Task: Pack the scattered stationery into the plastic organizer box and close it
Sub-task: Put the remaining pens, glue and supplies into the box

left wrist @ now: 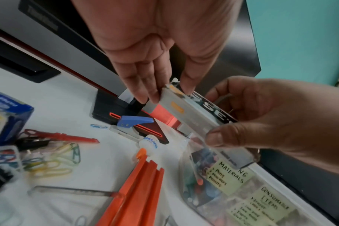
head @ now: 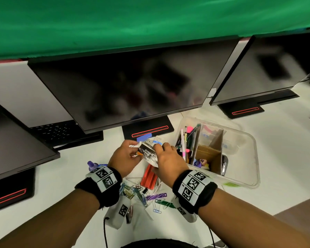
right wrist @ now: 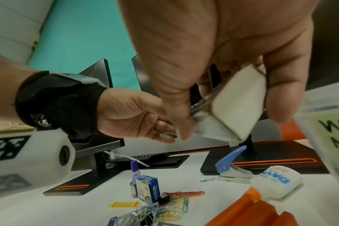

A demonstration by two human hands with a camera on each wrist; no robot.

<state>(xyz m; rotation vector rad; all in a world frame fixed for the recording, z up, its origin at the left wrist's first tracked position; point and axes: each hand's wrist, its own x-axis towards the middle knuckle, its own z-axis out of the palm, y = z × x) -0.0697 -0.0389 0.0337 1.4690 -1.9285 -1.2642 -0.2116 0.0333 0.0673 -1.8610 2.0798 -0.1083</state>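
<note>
I hold a small flat pack (head: 148,153), white with a black printed face, between both hands above the desk. My left hand (head: 134,150) pinches its left end, thumb on top and fingers beneath (left wrist: 145,90). My right hand (head: 161,153) grips the other end between thumb and fingers; the right wrist view shows the pack's (right wrist: 238,104) white underside. The clear plastic organizer box (head: 249,138) stands open just right of my hands, with cardboard dividers and pens (head: 186,140) in its left compartment. Handwritten notes are stuck on the organizer's wall (left wrist: 199,203).
Loose on the desk below my hands lie an orange ridged strip (head: 149,176), coloured paper clips (head: 136,192), a blue hole punch (right wrist: 230,162), a white bottle (right wrist: 275,182), a blue carton (right wrist: 147,188) and a purple-capped bottle (head: 92,165). Monitors (head: 132,86) line the back.
</note>
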